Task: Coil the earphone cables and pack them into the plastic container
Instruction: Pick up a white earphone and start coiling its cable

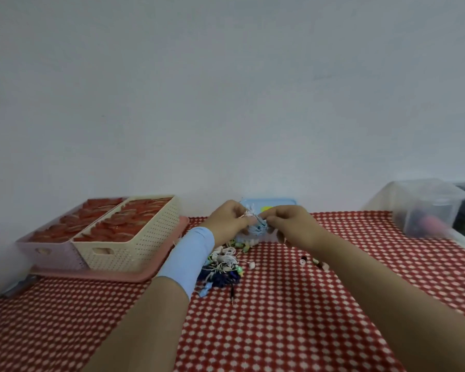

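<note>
Pinching blurred cable (256, 224), left hand (227, 220), right hand (293, 227), container (279, 202) half-hidden

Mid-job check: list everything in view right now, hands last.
cable: one, light blue, pinched between both hands
cable pile: one tangle, white, dark blue and green, on the cloth by the left wrist
loose earbuds: a few, pale, right of the pile
baskets: two, cream and lilac, holding red items, left
tray: one, pink, under the baskets
clear bin: one, far right
cloth: one, red with white dots
sleeve: one, light blue, left wrist
left hand: pinches the cable
right hand: pinches the cable
</note>
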Action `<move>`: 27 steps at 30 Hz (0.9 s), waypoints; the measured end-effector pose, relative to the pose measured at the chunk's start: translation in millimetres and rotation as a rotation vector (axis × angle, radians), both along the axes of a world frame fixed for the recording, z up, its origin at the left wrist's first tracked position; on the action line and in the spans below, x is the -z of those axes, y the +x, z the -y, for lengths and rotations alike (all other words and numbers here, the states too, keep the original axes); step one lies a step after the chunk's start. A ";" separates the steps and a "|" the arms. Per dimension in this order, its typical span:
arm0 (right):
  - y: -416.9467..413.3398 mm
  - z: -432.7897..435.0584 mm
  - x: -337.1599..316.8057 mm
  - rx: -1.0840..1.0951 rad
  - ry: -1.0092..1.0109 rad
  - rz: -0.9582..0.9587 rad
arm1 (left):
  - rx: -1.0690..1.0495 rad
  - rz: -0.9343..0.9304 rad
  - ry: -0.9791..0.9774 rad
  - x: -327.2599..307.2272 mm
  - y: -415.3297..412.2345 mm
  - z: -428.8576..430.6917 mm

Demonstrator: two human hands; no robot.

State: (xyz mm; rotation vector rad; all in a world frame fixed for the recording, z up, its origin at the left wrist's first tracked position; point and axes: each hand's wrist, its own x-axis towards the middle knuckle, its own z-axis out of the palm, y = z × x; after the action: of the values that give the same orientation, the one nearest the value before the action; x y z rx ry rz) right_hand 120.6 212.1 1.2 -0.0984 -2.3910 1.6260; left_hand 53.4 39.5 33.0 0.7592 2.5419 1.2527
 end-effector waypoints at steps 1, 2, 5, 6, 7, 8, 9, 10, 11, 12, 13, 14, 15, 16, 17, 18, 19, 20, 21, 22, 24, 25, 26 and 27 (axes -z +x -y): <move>1.0 -6.6 3.4 0.005 -0.031 0.002 | 0.002 0.037 0.039 2.4 -0.6 -5.0; 1.9 -14.0 5.5 0.008 -0.057 0.011 | 0.008 0.072 0.079 3.8 0.0 -10.6; 11.5 -35.5 5.6 0.012 -0.026 0.108 | 0.037 0.127 0.135 7.6 3.8 -24.4; 16.6 -39.3 2.7 0.010 0.004 0.143 | 0.049 0.112 0.126 8.3 6.6 -26.3; 20.9 -42.7 -2.2 0.006 0.031 0.172 | 0.059 0.100 0.127 8.2 8.8 -28.3; 24.5 -43.6 -6.8 -0.005 0.039 0.195 | 0.069 0.107 0.137 9.7 9.8 -28.6; 28.3 -43.6 -12.7 -0.014 0.043 0.214 | 0.079 0.129 0.161 10.2 11.7 -29.1; 30.6 -42.1 -17.8 -0.024 0.044 0.224 | 0.079 0.135 0.167 11.1 11.4 -28.5; 32.2 -39.6 -21.8 -0.033 0.043 0.225 | 0.086 0.129 0.164 10.7 12.6 -27.8; 32.8 -37.1 -23.7 -0.037 0.020 0.228 | 0.091 0.119 0.143 11.0 12.5 -27.6; 33.3 -33.7 -24.6 -0.035 -0.017 0.233 | 0.098 0.106 0.118 10.6 12.2 -27.4; 33.5 -29.6 -24.4 -0.037 -0.046 0.238 | 0.102 0.080 0.087 10.1 12.7 -26.0; 33.1 -24.8 -23.6 -0.040 -0.053 0.233 | 0.103 0.048 0.058 10.1 13.3 -23.6; 32.5 -21.8 -23.6 -0.040 -0.051 0.220 | 0.106 0.018 0.033 9.1 13.7 -22.1; 31.5 -18.5 -22.6 -0.035 -0.049 0.204 | 0.107 -0.003 0.016 9.3 13.5 -19.6; 30.4 -15.7 -21.4 -0.029 -0.057 0.183 | 0.105 -0.017 0.000 10.0 11.7 -16.7; 28.6 -13.2 -20.1 -0.028 -0.074 0.167 | 0.110 -0.035 -0.014 10.7 9.8 -13.5; 25.7 -11.6 -17.7 -0.036 -0.090 0.164 | 0.115 -0.051 -0.036 13.5 5.4 -10.7; 22.9 -10.8 -15.7 -0.058 -0.076 0.164 | 0.129 -0.064 -0.054 15.4 1.4 -9.1; 19.6 -10.5 -12.7 -0.085 -0.027 0.169 | 0.142 -0.071 -0.068 18.5 -3.9 -8.6; 12.3 -10.4 -5.4 -0.131 0.089 0.183 | 0.184 -0.066 -0.081 26.6 -14.9 -10.0; 6.1 -12.3 2.4 -0.126 0.125 0.186 | 0.214 -0.048 -0.098 33.3 -22.3 -12.0; 4.1 -14.2 6.4 -0.112 0.169 0.183 | 0.235 -0.034 -0.108 36.8 -24.8 -12.6; 0.4 -17.0 11.8 -0.103 0.202 0.178 | 0.254 -0.016 -0.112 41.4 -30.0 -13.9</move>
State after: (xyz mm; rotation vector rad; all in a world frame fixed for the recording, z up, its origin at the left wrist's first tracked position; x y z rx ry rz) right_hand 121.0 229.1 -10.6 -0.0884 -2.7238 1.4615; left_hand 23.4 53.4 -8.4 1.0305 2.4101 1.0187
